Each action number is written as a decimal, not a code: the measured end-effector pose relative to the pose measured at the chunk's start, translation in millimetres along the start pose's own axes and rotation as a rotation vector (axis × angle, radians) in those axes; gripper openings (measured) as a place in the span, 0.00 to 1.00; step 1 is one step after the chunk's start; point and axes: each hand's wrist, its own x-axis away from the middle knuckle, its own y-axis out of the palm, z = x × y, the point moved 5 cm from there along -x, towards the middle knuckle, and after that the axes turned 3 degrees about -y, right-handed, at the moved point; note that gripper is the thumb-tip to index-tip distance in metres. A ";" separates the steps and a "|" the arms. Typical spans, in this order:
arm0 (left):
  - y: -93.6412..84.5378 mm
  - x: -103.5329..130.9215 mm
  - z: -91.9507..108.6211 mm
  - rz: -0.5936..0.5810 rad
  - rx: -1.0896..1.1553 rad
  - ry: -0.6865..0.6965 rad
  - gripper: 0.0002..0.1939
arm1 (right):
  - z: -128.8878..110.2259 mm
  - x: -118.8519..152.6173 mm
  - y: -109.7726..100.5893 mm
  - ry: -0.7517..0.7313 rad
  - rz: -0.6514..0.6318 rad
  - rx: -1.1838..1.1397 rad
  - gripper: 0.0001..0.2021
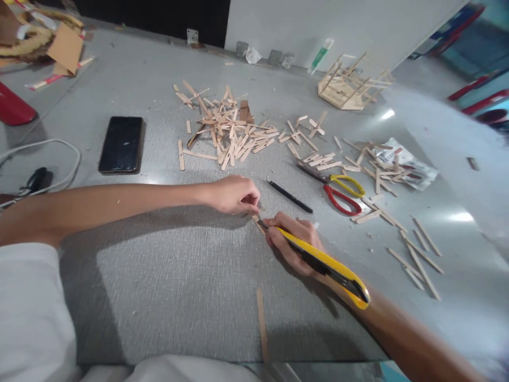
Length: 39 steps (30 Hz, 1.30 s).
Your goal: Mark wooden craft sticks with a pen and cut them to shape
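Note:
My right hand point(296, 241) is closed round a yellow utility knife point(326, 260), its blade pointing up and left. That blade meets a small wooden craft stick point(259, 223), which my left hand point(234, 194) pinches at its far end. Part of the stick is hidden by my fingers and the knife. Just beyond both hands lies a black pen point(290, 196). Another craft stick point(262, 323) rests near the table's front edge, below my hands.
A heap of craft sticks point(234, 132) lies at the back, with more scattered to the right. Scissors with red and yellow handles point(344, 196) lie right of the pen. A phone point(121, 144) is at left; a wooden stick frame point(345, 87) stands back right.

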 end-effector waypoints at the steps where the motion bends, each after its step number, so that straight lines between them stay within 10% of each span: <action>1: 0.0 0.2 -0.2 0.001 0.007 0.009 0.15 | 1.9 1.2 -0.2 0.030 0.027 -0.024 0.07; 22: -0.2 0.8 -0.2 -0.003 -0.034 0.072 0.16 | 9.6 0.7 5.5 0.179 0.068 -0.132 0.10; 39: 1.1 -2.9 -3.0 -0.037 0.003 0.014 0.15 | -6.5 -9.6 0.4 -0.093 -0.056 0.133 0.07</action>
